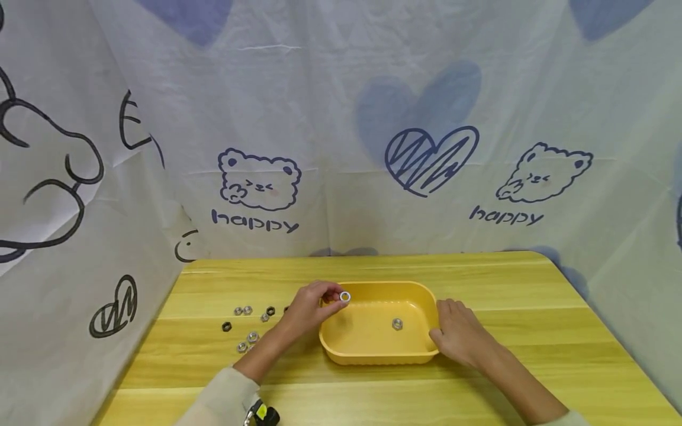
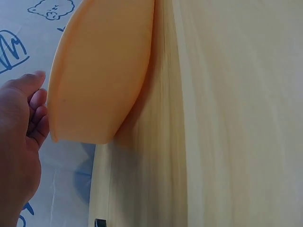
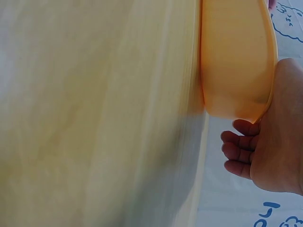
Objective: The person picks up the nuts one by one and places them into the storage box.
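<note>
Head view: left hand [image 1: 311,305] pinches a silver metal nut [image 1: 348,296] — right hand [image 1: 461,332] grips the yellow rounded plastic tray [image 1: 367,339] below it, best held still.

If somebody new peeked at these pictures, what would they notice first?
Probably the yellow tray on the table, with one metal nut lying inside. Then the left hand, pinching a shiny ring over the tray's left end, and the right hand, holding its right end. Behind the table, bear drawings decorate the pale cloth.
</note>
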{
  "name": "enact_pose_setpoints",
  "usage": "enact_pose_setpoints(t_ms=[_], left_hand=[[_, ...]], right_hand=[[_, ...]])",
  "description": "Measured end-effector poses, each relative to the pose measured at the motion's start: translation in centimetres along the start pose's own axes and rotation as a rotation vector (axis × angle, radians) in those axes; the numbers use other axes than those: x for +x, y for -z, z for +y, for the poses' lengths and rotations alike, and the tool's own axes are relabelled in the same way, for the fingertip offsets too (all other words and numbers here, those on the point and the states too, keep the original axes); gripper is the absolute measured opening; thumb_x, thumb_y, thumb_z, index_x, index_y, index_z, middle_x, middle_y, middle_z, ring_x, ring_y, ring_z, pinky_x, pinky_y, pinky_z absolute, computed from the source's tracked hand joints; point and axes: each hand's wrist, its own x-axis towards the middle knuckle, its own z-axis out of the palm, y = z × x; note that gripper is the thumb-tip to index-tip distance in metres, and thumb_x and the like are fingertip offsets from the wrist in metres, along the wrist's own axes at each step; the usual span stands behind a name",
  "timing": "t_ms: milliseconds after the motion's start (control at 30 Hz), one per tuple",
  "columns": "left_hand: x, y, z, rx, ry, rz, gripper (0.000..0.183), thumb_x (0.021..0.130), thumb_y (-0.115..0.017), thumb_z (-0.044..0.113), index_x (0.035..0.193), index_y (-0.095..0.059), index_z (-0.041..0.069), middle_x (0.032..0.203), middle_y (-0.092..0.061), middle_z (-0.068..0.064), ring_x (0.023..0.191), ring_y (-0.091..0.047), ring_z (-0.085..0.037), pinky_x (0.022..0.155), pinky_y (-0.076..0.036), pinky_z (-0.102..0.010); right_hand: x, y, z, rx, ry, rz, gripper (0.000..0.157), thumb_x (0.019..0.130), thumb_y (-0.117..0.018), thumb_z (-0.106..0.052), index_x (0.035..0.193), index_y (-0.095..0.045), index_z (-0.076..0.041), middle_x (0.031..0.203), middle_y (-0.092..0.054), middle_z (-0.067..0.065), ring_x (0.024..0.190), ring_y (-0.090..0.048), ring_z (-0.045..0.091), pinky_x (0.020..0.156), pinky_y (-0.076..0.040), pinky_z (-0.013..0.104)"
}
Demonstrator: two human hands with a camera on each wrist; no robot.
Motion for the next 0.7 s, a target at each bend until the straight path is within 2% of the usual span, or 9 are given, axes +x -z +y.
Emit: enact_pose_setpoints(t_ms=[267, 500, 700], left_hand=[[0.5, -0.6, 0.4, 0.014, 0.005, -0.020, 0.019, 0.090, -0.080, 0.014, 0.103, -0.075, 0.001, 0.089, -0.072, -0.005, 0.082, -0.065, -0.016, 0.074, -0.059, -0.027], [1.0, -1.2, 0.6, -0.022, 0.018, -0.077, 0.019, 0.093, -0.078, 0.017, 0.105, -0.075, 0.003, 0.092, -0.072, -0.005, 0.085, -0.065, -0.017, 0.077, -0.060, -0.031], [1.4, -1.4, 1.0, -0.025, 0.013, -0.108, 0.020, 0.094, -0.077, 0.017, 0.108, -0.075, 0.002, 0.093, -0.073, -0.005, 0.086, -0.065, -0.015, 0.078, -0.059, -0.028]], right_hand=[[-0.1, 0.1, -0.1, -0.008, 0.004, 0.003, 0.041, 0.095, -0.052, -0.019, 0.125, -0.052, 0.010, 0.104, -0.055, 0.013, 0.095, -0.046, 0.027, 0.086, -0.039, 0.044], [-0.1, 0.3, -0.1, -0.013, 0.007, 0.012, 0.043, 0.095, -0.052, -0.019, 0.126, -0.052, 0.011, 0.106, -0.056, 0.014, 0.097, -0.048, 0.028, 0.088, -0.041, 0.046], [-0.1, 0.2, -0.1, -0.008, 0.006, 0.007, 0.044, 0.095, -0.052, -0.020, 0.127, -0.052, 0.011, 0.106, -0.057, 0.015, 0.096, -0.049, 0.028, 0.087, -0.041, 0.045]])
